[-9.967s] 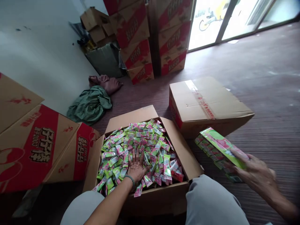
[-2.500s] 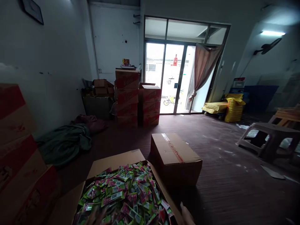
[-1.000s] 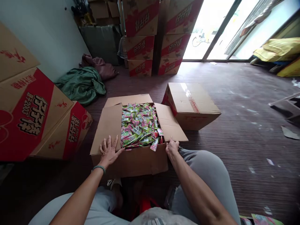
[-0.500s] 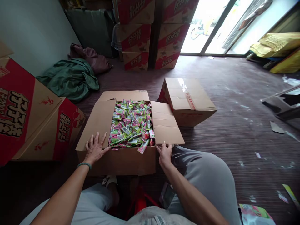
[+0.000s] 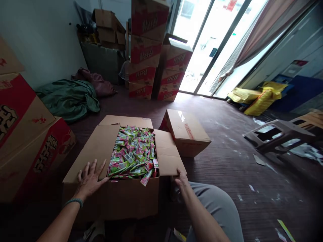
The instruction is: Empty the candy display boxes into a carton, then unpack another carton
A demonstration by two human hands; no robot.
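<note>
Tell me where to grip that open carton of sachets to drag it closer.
Grip the open carton low on its left and right walls, reaching in from the near side. The side flaps only hinge loosely over the top and would probably bend. The sachets heaped up to the rim suggest real weight, so a low hold looks safer.

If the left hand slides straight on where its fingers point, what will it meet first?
Probably the green-pink packets in the open box: the left hand lies flat on the left flap, fingers angled toward them.
</note>
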